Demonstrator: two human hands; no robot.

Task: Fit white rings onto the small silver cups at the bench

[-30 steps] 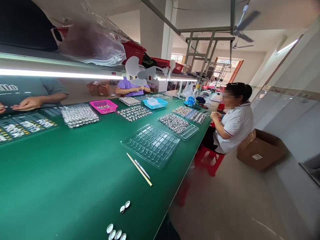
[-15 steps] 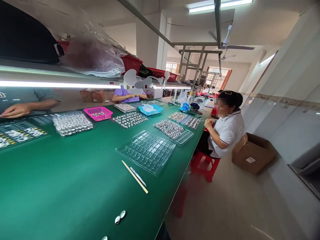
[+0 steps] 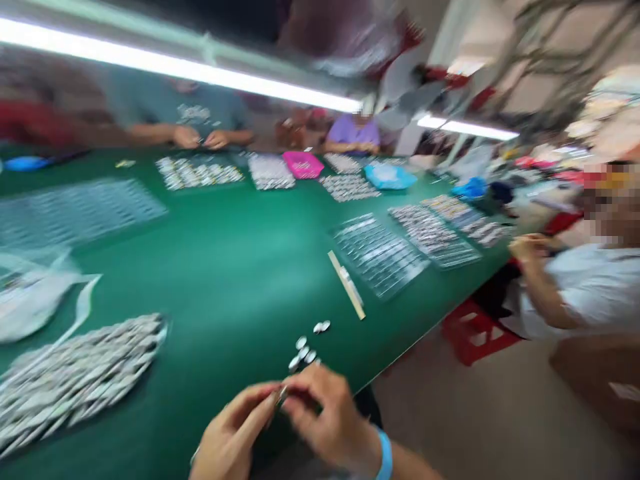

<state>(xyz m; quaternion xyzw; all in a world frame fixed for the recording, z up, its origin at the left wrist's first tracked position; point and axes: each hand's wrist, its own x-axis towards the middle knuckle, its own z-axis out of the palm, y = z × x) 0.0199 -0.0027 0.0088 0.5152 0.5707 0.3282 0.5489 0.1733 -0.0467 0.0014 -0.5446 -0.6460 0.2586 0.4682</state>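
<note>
Both my hands meet at the near edge of the green table. My left hand and my right hand pinch a small pale piece between their fingertips; motion blur hides what it is. My right wrist wears a blue band. Just beyond my fingers lie several small white oval pieces, two of them a little farther off. A pile of silvery parts lies to the left.
A wooden stick and clear compartment trays lie farther out. A white plastic bag, filled trays, a pink basket and a blue basket sit beyond. Co-workers sit across the table and at the right.
The view has swung down and left, with heavy blur. My two hands have come into view at the table's edge, pinched together. The silvery pile and plastic bag now show at left.
</note>
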